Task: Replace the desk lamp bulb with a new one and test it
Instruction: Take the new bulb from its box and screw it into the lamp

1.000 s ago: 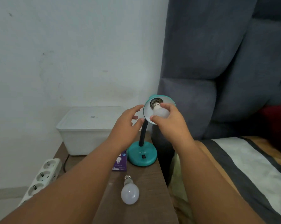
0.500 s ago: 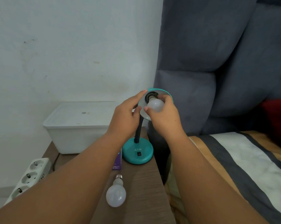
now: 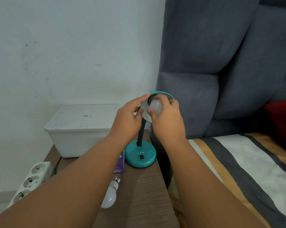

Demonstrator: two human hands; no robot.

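Note:
A teal desk lamp stands on a brown bedside table (image 3: 144, 186), its round base (image 3: 140, 156) carrying a black switch. Its shade (image 3: 162, 93) tilts toward me. A white bulb (image 3: 155, 105) sits with its screw end in the shade's socket, and my right hand (image 3: 167, 119) is wrapped around it. My left hand (image 3: 129, 119) grips the shade's left rim with thumb and fingers. A second white bulb (image 3: 110, 194) lies loose on the table near the front, its screw cap pointing away from me.
A white lidded plastic box (image 3: 79, 129) fills the back of the table. A purple bulb carton (image 3: 120, 165) lies left of the lamp base. A white power strip (image 3: 32, 180) hangs off the table's left side. A grey padded headboard (image 3: 221, 63) and striped bed (image 3: 237, 170) lie to the right.
My right hand has pushed the bulb deeper into the shade, hiding its screw end in the socket. My left hand has closed onto the shade's rim.

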